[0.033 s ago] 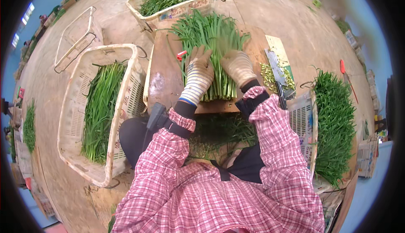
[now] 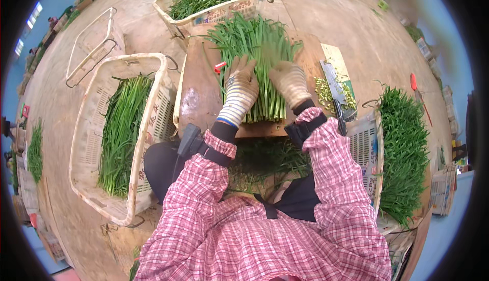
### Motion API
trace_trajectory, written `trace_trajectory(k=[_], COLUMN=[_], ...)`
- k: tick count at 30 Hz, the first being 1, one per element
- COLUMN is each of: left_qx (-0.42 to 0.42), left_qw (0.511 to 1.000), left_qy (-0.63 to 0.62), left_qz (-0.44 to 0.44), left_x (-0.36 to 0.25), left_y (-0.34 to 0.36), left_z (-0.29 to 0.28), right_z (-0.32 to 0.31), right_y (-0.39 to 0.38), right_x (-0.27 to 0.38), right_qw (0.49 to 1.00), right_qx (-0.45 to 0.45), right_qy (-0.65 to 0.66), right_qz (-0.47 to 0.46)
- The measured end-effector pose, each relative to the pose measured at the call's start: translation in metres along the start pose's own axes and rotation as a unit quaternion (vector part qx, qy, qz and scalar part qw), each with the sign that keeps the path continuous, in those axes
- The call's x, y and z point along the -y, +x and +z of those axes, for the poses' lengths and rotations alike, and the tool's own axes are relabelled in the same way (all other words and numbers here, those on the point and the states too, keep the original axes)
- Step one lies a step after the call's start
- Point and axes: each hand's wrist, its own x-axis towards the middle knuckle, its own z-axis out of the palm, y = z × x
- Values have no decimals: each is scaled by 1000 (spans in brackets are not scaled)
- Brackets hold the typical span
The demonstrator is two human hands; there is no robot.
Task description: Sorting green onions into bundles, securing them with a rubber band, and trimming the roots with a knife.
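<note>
A thick bunch of garlic chives [image 2: 262, 90] lies on a wooden board, its pale cut ends toward me and its green leaves fanned out away from me. My left hand [image 2: 241, 83], in a striped glove, is closed against the left side of the bunch, its fingers along the stems. My right hand [image 2: 291, 82], in a soiled glove, cups the right side, its fingers bent inward; the tips are partly blurred. A red-handled tool [image 2: 219, 67] lies left of the leaves. To the right, a cleaver [image 2: 333, 90] rests by chopped stem ends [image 2: 324, 91].
At my left stands a plastic crate [image 2: 84, 143] with loose chives. Another chive crate [image 2: 216, 13] is beyond the wooden board [image 2: 196, 87]. A heaped crate [image 2: 378, 169] stands at my right, near a red-handled knife [image 2: 415, 85]. A further crate [image 2: 91, 52] is at the far left.
My right hand has shifted very slightly to the right. The bunch and my left hand look almost the same.
</note>
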Motion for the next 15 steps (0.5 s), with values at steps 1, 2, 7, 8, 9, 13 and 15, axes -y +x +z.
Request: trace_trajectory(k=[1,2,7,8,9,13,15], left_qx=[7,29,160,163,168,197,189], left_qw=[1000,999,976,975,974,970,972], left_qy=[10,31,145,148,151,141,137], left_qz=[-5,-31,15,12,9,-12,-8], left_x=[-2,-4,-21,-22,-23,-22,-20], left_y=[2,4,7,6,6,6,6], left_z=[0,0,3,4,5,6,6], right_z=[3,5,-2,-7,-13,-43,-50], right_y=[-3,-10,-71,-88,-108,-146,-128], right_x=[-4,-9,-12,-5,0,15,12], right_qw=[995,989,946,947,931,833,804], right_qx=[-25,-44,48,83,155,382,396], right_qy=[90,143,304,274,273,296,311], right_qz=[-25,1,-102,-148,-185,-269,-316])
